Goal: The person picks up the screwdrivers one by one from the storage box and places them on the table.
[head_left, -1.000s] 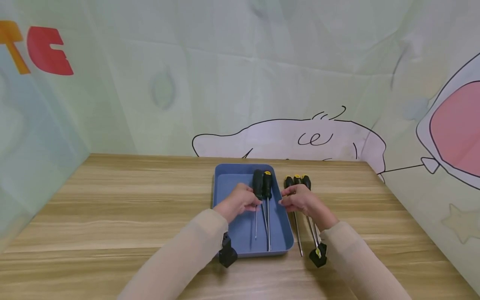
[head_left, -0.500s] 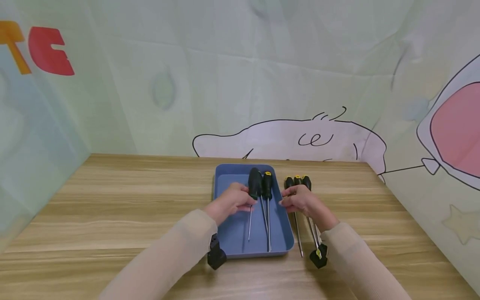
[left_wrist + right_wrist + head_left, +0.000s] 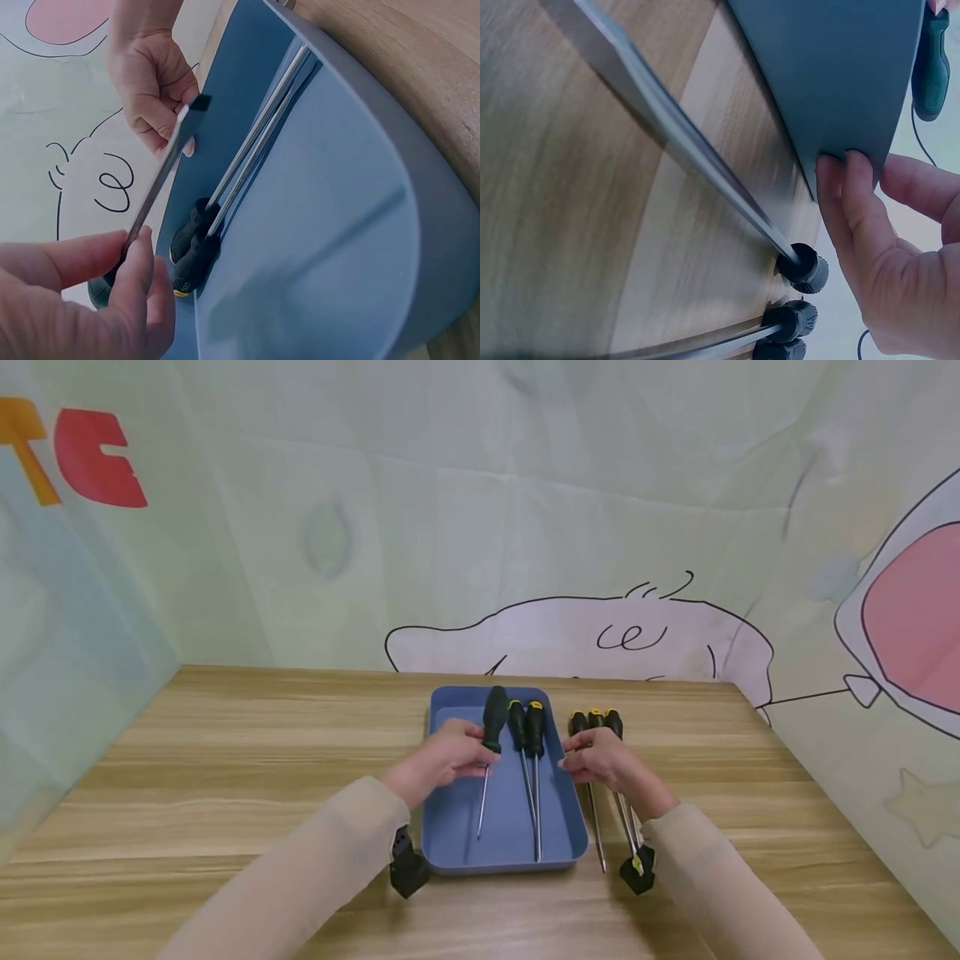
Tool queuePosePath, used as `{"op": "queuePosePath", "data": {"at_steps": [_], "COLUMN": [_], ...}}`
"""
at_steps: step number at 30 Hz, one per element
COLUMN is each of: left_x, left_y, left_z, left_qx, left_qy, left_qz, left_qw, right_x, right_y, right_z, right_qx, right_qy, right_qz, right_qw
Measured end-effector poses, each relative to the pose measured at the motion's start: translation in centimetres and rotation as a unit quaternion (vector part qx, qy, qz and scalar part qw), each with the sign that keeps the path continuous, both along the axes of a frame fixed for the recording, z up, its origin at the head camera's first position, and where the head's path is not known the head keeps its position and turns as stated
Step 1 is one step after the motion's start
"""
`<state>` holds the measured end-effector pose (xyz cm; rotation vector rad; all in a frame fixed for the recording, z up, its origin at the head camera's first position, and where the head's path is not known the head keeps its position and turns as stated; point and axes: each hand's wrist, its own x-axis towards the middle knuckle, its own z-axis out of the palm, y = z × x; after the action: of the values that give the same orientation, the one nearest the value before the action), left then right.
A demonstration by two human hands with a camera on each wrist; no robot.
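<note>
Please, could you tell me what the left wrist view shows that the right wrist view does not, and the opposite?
Only the left wrist view: the inside of the blue tray, two screwdrivers lying in it, and the flat tip of the held screwdriver.
Only the right wrist view: three screwdriver handles outside the tray.
Both: part of the tray, the held screwdriver, the wooden table, the right hand at the tray's edge, and the left hand, though barely in the right wrist view.
</note>
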<state>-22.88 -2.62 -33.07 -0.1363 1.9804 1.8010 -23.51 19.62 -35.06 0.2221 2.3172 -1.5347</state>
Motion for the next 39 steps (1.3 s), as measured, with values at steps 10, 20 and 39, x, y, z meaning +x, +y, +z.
{"op": "queuePosePath", "data": {"at_steps": [10, 20, 39], "left_x": [-0.1, -0.3, -0.2], "left_y": [-0.4, -1.0, -2.5], "left_z": [0.1, 0.0, 0.1], "left_qx": [-0.005, -0.005, -0.004], "left_qy": [-0.004, -0.009, -0.007], "left_qz": [0.003, 0.005, 0.0], "left_qw": [1.0, 0.9999, 1.0], "right_x": [-0.1, -0.1, -0.1], "right_y": [0.0, -0.1, 0.0], "right_z": [-0.1, 0.1, 0.1], "right_qx": [-0.008, -0.001, -0.002], "right_qy": [-0.004, 0.0, -0.002], "right_qz": [0.002, 0.004, 0.001], "right_qw": [1.0, 1.0, 1.0]}}
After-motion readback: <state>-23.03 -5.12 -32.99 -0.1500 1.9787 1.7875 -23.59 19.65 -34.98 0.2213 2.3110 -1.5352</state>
